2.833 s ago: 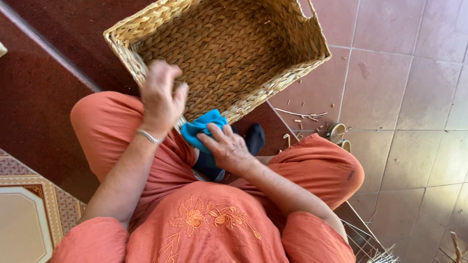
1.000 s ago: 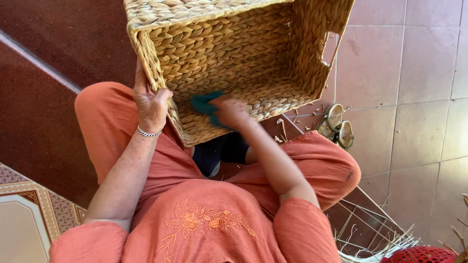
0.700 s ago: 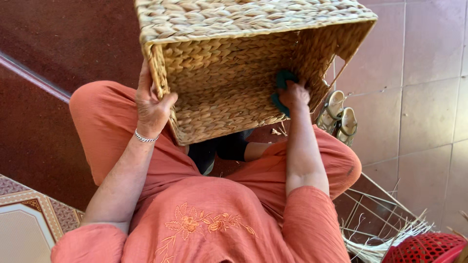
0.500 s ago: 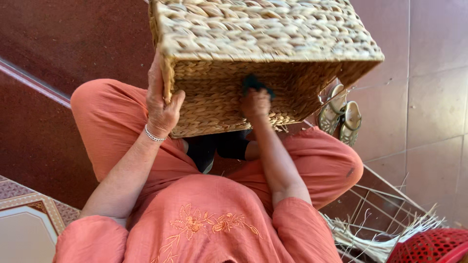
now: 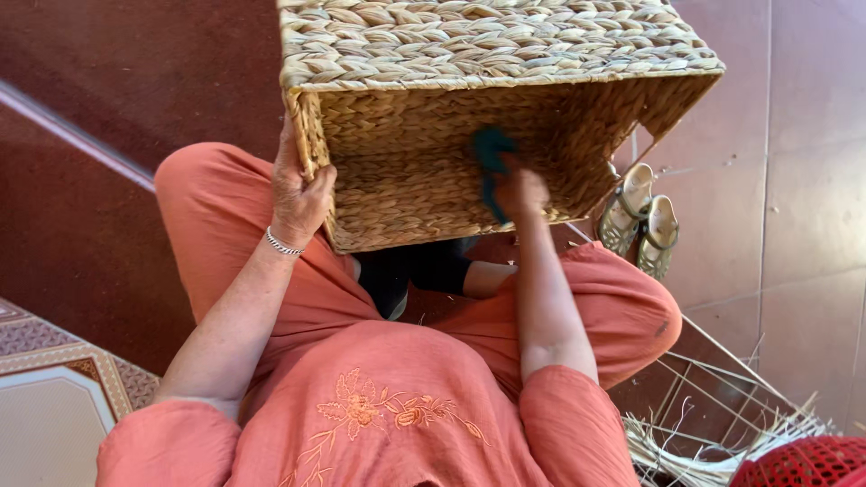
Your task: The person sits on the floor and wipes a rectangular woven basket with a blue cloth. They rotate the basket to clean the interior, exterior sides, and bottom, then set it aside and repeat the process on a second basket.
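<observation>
A large woven straw basket (image 5: 469, 54) is tipped on its side above my lap, its open mouth facing me. My left hand (image 5: 298, 194) grips the basket's left rim, thumb inside, with a silver bracelet on the wrist. Reaching inside the basket, my right hand (image 5: 520, 191) holds a teal cloth (image 5: 490, 153) pressed against the inner woven wall. I sit cross-legged in orange clothes.
A pair of pale sandals (image 5: 640, 216) lies on the tiled floor at the right. Loose straw strands and a wire frame (image 5: 713, 424) sit at the lower right beside a red mesh object (image 5: 798, 464). A patterned rug (image 5: 54, 415) lies at the lower left.
The basket has been tipped from upright-open to its side, mouth toward me. My right hand with the cloth went from my lap into the basket and slid leftwards along the inner wall.
</observation>
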